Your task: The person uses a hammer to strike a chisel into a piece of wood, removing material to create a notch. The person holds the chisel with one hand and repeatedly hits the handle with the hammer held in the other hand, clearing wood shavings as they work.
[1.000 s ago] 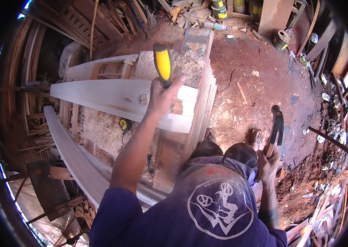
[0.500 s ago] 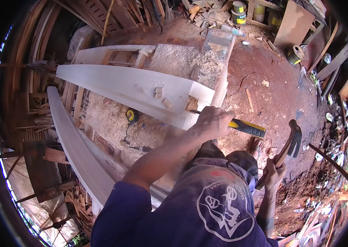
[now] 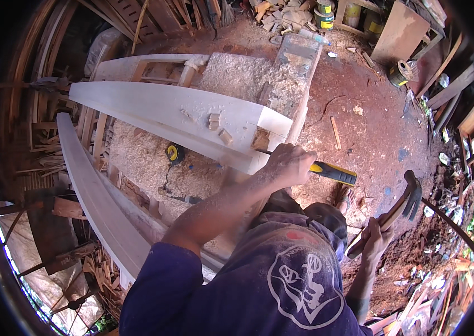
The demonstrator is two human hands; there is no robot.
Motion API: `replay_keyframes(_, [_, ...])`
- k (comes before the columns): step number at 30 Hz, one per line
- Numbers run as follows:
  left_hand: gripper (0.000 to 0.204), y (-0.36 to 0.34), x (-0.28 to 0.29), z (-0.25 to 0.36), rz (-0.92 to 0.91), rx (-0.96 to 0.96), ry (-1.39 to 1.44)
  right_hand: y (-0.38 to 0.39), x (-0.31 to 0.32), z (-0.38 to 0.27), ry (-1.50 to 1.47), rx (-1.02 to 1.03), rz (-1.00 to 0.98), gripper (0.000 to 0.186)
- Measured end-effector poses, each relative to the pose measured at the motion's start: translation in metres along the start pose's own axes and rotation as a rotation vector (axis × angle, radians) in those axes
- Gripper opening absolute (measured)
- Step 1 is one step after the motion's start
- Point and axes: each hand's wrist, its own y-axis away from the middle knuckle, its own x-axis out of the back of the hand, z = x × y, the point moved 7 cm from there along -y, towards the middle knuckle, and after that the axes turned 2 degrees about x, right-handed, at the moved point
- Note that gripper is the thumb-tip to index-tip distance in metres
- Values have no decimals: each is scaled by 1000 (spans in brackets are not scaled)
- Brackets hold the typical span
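My left hand [image 3: 290, 166] is closed around a chisel [image 3: 335, 173] with a yellow and black handle. The blade's tip reaches into a squared notch [image 3: 261, 138] at the near right end of a pale wooden beam [image 3: 164, 103]. Two small cut-out wood blocks [image 3: 214, 121] and some chips lie on the beam's upper face. Out to the right, my right hand [image 3: 377, 242] grips a claw hammer [image 3: 400, 207] by its wooden handle. The hammer head is held up and apart from the chisel.
A yellow and black tape measure [image 3: 174, 153] lies among wood shavings [image 3: 136, 148]. A second long pale beam [image 3: 99, 193] runs along the left. Cans [image 3: 325, 18] and wood scraps stand at the back. A loose wood strip [image 3: 335, 133] is on the reddish floor.
The hammer in my right hand has swung slightly right and down, away from the chisel. My left hand keeps the chisel at the notch. The whole view has shifted a little.
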Motion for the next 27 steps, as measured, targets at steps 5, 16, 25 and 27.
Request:
replay_keyframes(5, [21,-3,6,1,-23,-4,11,4,-4,1,-8,3,11,13])
replay_keyframes(16, [25,-7,3,-3,-300,75,62,15,4,1,13,-19,93,12])
replay_keyframes(25, [27,-13,11,-14,-120,96,114,14,-6,-9,-49,82,140,14])
replay_keyframes(27, [26,-16,18,-12,-149,108,124,13,-18,-11,-38,74,122,14])
